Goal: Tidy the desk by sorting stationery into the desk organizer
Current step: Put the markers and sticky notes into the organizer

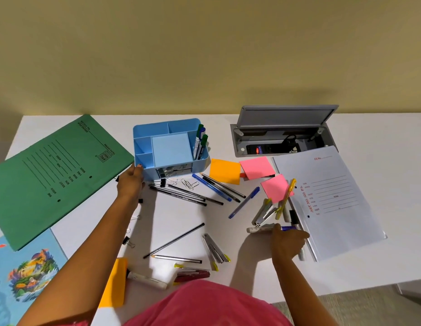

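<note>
A light blue desk organizer (pixel 143 147) stands at the back middle of the white desk, with three markers (pixel 200 143) upright in its right compartment. My left hand (pixel 130 181) holds its front left corner. My right hand (pixel 290 242) grips a white marker with a blue cap (pixel 261 229) lying near the clear file's left edge. Loose black pens (pixel 181 195), blue pens (pixel 210 187), a pencil (pixel 174 240), staplers (pixel 263 214), paper clips (pixel 189 184) and sticky notes in orange (pixel 224 171) and pink (pixel 257 167) lie scattered between my hands.
A green folder (pixel 56 175) lies at the left with a picture book (pixel 23 274) below it. A clear file with a printed sheet (pixel 331 201) lies at the right. An open cable box (pixel 282 137) is sunk in the desk behind. Another marker (pixel 147 280) and orange pad (pixel 114 282) lie near me.
</note>
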